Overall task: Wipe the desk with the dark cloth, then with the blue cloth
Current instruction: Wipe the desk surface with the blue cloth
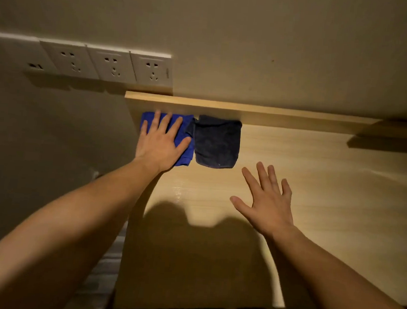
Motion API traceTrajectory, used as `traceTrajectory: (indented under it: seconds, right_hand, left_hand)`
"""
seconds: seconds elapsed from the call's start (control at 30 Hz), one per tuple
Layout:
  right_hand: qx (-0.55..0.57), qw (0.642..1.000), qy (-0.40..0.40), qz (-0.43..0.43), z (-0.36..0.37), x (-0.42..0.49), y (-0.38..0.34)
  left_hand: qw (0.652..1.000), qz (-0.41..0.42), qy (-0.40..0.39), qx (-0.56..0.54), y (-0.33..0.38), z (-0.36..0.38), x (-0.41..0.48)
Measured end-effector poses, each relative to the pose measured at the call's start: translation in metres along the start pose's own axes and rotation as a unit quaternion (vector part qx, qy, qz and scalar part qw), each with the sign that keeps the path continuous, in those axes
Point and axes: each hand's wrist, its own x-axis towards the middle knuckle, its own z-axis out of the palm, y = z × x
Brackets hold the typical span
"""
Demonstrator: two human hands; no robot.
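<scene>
A folded blue cloth point(186, 126) lies at the desk's far left corner against the raised back edge. My left hand point(159, 142) rests flat on top of it, fingers spread, covering most of it. A folded dark cloth point(217, 142) lies right beside the blue one, touching its right side. My right hand point(265, 200) hovers with fingers apart over the bare light wooden desk point(328, 200), below and to the right of the dark cloth, holding nothing.
A row of white wall sockets point(107, 65) sits on the wall above the desk's left end. A wooden ledge point(250, 108) runs along the back. The desk's left edge drops off beside my left forearm. A dark shelf point(391, 141) juts out at the far right.
</scene>
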Motion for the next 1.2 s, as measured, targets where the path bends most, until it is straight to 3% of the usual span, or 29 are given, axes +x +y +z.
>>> traceTrajectory:
  seconds: [0.47,0.83,1.07,1.2]
  right_hand:
    - [0.016,0.999,0.036,0.003,0.006,-0.005,-0.003]
    - [0.027,0.998,0.055,-0.013,0.01,-0.005,0.002]
    - [0.093,0.988,0.093,-0.074,0.002,-0.036,0.016]
    - [0.041,0.992,0.073,-0.091,0.01,-0.072,0.052]
  left_hand:
    - [0.999,0.013,-0.02,0.041,-0.001,0.018,-0.07]
    - [0.999,-0.009,-0.028,0.045,0.025,0.035,-0.195]
    - [0.997,-0.054,-0.034,0.042,0.045,0.051,-0.281]
    - [0.997,-0.076,-0.019,-0.008,0.066,0.057,-0.316]
